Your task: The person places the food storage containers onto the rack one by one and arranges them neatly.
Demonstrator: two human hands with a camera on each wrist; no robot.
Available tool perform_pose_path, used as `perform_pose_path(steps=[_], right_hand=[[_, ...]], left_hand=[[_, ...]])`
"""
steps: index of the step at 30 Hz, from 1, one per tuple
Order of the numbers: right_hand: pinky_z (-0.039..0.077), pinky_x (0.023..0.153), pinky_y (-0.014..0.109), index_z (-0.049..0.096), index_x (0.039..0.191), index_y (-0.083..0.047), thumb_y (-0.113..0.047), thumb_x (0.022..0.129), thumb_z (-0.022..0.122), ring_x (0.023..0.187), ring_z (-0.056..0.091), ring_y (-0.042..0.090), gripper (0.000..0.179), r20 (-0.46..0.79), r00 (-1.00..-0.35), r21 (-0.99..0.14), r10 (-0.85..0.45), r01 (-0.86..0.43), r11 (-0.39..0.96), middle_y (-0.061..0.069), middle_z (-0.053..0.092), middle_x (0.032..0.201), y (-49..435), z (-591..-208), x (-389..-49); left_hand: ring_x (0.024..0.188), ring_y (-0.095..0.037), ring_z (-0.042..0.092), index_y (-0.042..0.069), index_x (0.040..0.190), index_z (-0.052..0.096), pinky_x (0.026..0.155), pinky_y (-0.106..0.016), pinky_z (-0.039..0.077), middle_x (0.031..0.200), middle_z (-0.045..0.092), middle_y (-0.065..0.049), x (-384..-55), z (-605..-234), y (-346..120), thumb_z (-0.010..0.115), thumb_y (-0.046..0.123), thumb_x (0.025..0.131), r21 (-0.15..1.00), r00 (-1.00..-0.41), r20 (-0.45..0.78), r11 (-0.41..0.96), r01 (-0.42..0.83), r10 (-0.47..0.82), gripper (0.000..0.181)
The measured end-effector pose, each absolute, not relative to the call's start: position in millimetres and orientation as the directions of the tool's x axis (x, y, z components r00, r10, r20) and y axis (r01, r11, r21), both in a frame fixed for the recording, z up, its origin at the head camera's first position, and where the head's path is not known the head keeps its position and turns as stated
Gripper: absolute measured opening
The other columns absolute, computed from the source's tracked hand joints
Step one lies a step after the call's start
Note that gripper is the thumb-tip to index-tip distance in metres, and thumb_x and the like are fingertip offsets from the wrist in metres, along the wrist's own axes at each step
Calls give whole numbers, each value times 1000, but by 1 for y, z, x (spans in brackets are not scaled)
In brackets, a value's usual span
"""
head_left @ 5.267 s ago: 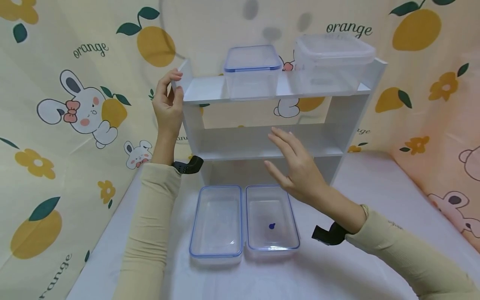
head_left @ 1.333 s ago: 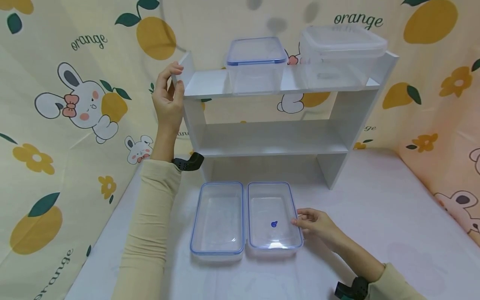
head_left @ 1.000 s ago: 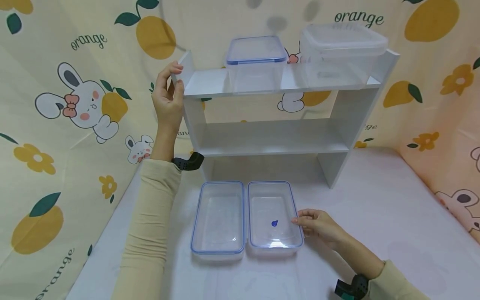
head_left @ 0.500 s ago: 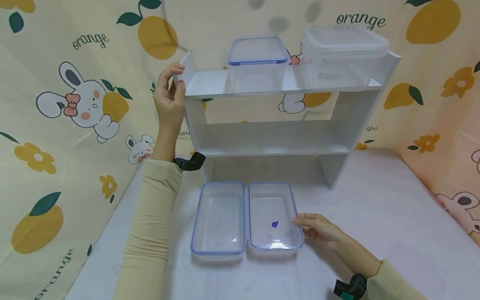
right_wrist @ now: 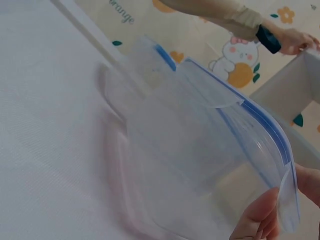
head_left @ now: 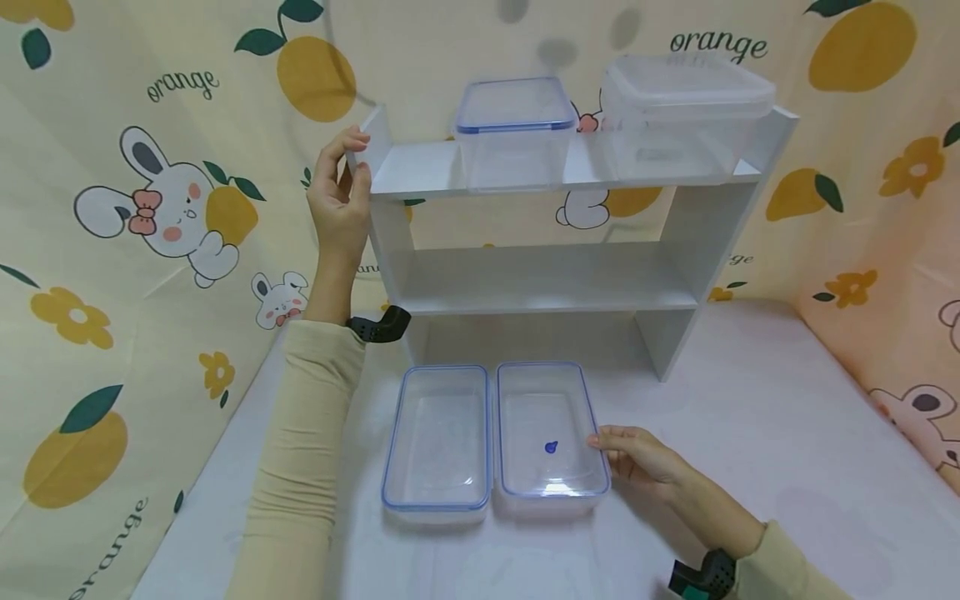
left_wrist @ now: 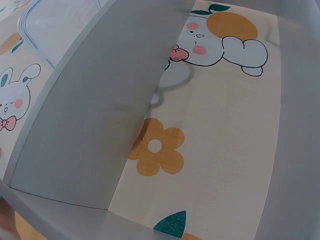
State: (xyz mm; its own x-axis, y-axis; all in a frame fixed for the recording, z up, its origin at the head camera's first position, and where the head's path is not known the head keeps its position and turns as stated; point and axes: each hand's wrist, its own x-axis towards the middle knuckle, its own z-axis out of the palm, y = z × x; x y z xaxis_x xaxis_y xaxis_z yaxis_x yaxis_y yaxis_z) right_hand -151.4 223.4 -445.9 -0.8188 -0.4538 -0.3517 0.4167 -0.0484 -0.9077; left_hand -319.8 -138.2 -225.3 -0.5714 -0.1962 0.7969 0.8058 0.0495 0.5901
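Note:
My left hand (head_left: 339, 196) grips the upper left side panel of a white shelf unit (head_left: 555, 279), thumb in front. My right hand (head_left: 641, 462) pinches the right edge of a clear food storage container (head_left: 543, 425) with a blue-sealed rim and a small blue mark. In the right wrist view, the thumb (right_wrist: 262, 212) and a finger lie on either side of that container's clear side flap (right_wrist: 287, 202). A similar blue-rimmed container (head_left: 437, 442) stands just left of it on the table. The left wrist view shows mostly shelf boards (left_wrist: 95, 110), with hardly any of the hand.
On the top shelf stand a clear container with a blue-edged lid (head_left: 516, 133) and a larger clear container with a frosted lid (head_left: 686, 121). A white cloth covers the table (head_left: 787, 442). Printed fabric (head_left: 187, 333) hangs behind and at both sides.
My right hand has come down from in front of the shelves to the right container's edge. Over the last second it barely moves. My left hand keeps its place on the shelf unit.

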Motion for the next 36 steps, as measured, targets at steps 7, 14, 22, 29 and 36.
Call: perform_pose_path(steps=[7,14,22,29,36], right_hand=[[53,85,18,63,94,-18,-17,95,56,83,69,3,8,-356,-821,-907,-446,418,-47,-12,72,89,225,-442,-151],[57,84,18,62,99,-13,-16,95,55,87,70,4,9,-337,-823,-905,-457,418,-85,-9,73,94,226,-438,-152],[57,85,20,62,99,-13,-13,94,56,90,69,5,7,-346,-831,-891,-435,436,-124,-8,71,96,225,-436,-154],[56,85,19,64,97,-15,-16,94,58,91,68,4,7,-353,-835,-896,-422,432,-104,-10,71,96,228,-427,-151],[54,87,19,66,98,-17,-16,95,56,94,66,4,10,-336,-827,-891,-452,434,-132,-11,70,100,232,-417,-149]], left_hand=[[135,-14,47,11,103,60,118,-23,36,122,61,-5,-321,-224,-139,47,-4,90,636,-620,758,16,772,-201,24],[134,-14,49,13,103,60,118,-25,36,117,61,5,-319,-224,-138,47,-3,90,607,-590,785,41,794,-190,24],[134,-15,49,13,102,61,118,-24,36,121,62,-3,-316,-222,-139,48,-2,90,618,-602,775,34,785,-192,23],[134,-14,49,11,102,61,118,-24,37,120,62,-7,-315,-222,-139,47,-3,89,618,-600,774,35,785,-202,24],[134,-15,48,11,101,61,118,-24,36,116,62,4,-311,-219,-137,46,-4,89,631,-615,761,14,776,-206,24]])
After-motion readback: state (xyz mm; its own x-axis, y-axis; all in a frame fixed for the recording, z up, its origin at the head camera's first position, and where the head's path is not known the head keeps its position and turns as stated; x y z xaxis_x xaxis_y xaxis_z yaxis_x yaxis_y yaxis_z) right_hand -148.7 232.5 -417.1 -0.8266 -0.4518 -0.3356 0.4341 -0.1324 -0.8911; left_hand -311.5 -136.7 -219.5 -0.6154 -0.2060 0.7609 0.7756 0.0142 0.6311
